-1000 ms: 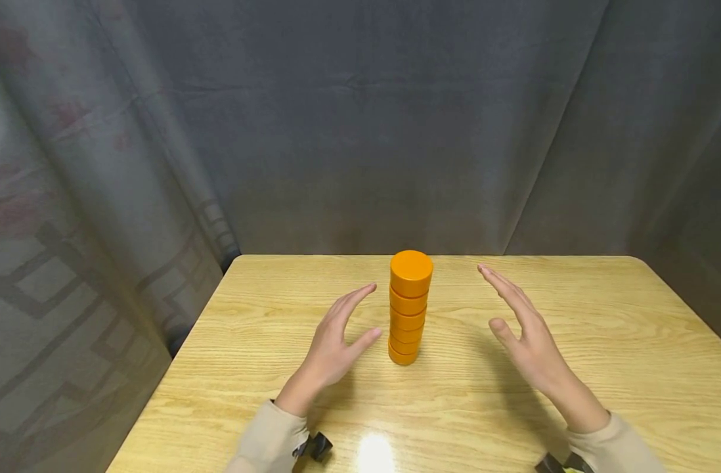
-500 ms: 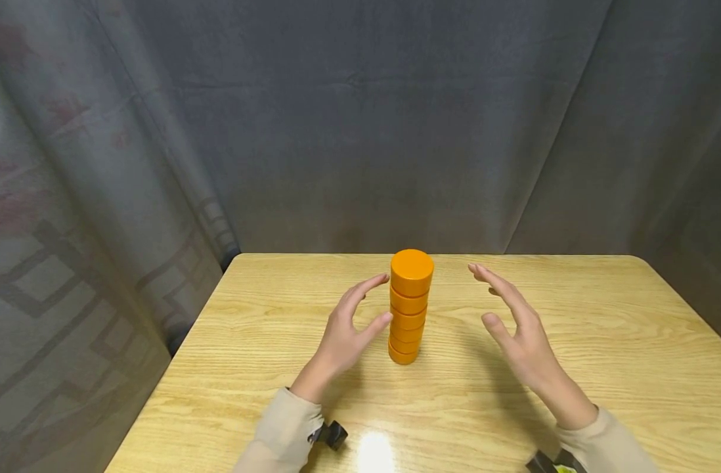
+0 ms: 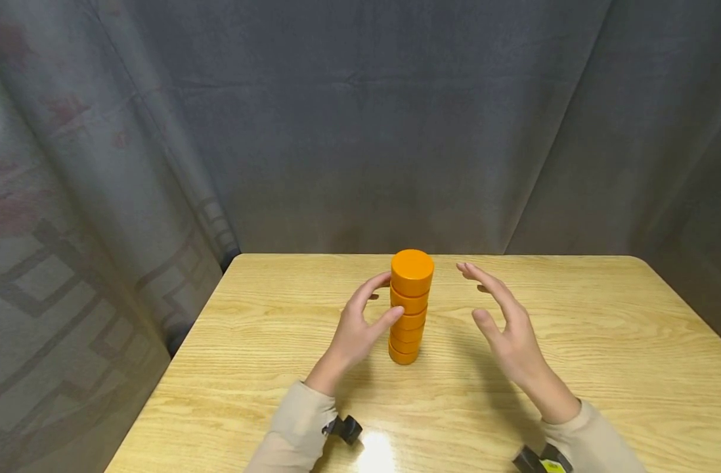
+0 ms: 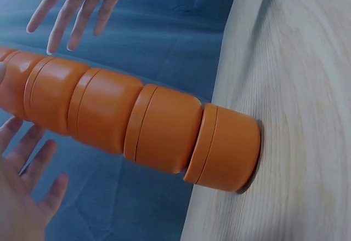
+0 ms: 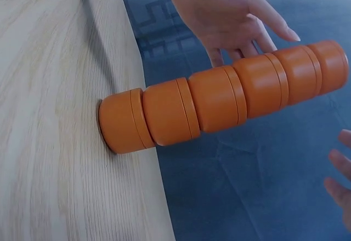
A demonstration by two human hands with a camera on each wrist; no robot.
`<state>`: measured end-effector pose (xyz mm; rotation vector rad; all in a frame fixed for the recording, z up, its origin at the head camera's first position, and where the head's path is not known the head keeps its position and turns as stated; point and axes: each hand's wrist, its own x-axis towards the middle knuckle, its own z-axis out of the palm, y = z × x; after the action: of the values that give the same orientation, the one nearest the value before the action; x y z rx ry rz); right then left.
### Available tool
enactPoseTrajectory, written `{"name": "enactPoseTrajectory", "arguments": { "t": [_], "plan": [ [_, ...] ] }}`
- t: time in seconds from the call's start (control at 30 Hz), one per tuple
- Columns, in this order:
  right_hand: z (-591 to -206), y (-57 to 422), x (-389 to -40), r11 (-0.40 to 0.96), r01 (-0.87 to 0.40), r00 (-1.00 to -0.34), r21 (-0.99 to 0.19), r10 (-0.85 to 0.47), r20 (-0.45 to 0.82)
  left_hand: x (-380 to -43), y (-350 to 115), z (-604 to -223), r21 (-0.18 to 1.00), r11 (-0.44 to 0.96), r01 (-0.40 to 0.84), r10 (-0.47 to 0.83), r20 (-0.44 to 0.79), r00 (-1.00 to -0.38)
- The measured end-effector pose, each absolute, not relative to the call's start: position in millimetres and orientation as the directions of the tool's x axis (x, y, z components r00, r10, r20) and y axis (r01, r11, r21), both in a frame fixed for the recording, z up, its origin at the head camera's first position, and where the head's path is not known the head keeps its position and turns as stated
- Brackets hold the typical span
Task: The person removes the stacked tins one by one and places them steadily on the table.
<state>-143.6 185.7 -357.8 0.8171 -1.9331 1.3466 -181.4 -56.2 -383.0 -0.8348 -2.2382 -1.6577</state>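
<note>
A tall stack of several orange round lidded jars [image 3: 412,322] stands upright on the table. In the left wrist view the jars [image 4: 112,109] sit slightly out of line with one another. My left hand [image 3: 353,332] is right at the upper part of the stack, its thumb crossing the front and its fingers reaching behind. The right wrist view shows that hand [image 5: 225,16] spread beside the upper jars, not closed round them. Apart from the stack, to its right, my right hand [image 3: 515,345] hovers with fingers extended and palm facing it.
The light wooden table [image 3: 236,355] ends at a back edge just beyond the stack. Grey curtains [image 3: 360,131] hang behind it and on the left side. Small black devices, one on the left wrist [image 3: 345,430] and one on the right wrist [image 3: 540,460], jut out over the tabletop.
My left hand has moved right and forward until its thumb overlaps the stack. My right hand has drifted left, closer to the jars. The stack has stayed in place.
</note>
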Motion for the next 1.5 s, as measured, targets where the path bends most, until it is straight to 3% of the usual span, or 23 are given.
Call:
{"name": "enactPoseTrajectory", "arguments": {
  "t": [0.47, 1.03, 1.5],
  "plan": [
    [-354.0, 175.0, -148.9, 0.279, -0.766, -0.624, -0.579, -0.108, 0.774, -183.8, -48.0, -383.4, 0.83, 0.184, 0.527, 0.289, 0.466, -0.836],
    [-346.5, 157.0, -156.1, 0.257, -0.7, -0.705, -0.666, -0.107, 0.701, -187.5, -45.8, -385.1, 0.83, 0.156, 0.535, 0.288, 0.48, -0.828],
    [-340.3, 142.5, -162.7, 0.244, -0.7, -0.702, -0.671, -0.062, 0.709, -189.5, -44.2, -386.8, 0.834, 0.126, 0.537, 0.291, 0.486, -0.824]
  ]
}}
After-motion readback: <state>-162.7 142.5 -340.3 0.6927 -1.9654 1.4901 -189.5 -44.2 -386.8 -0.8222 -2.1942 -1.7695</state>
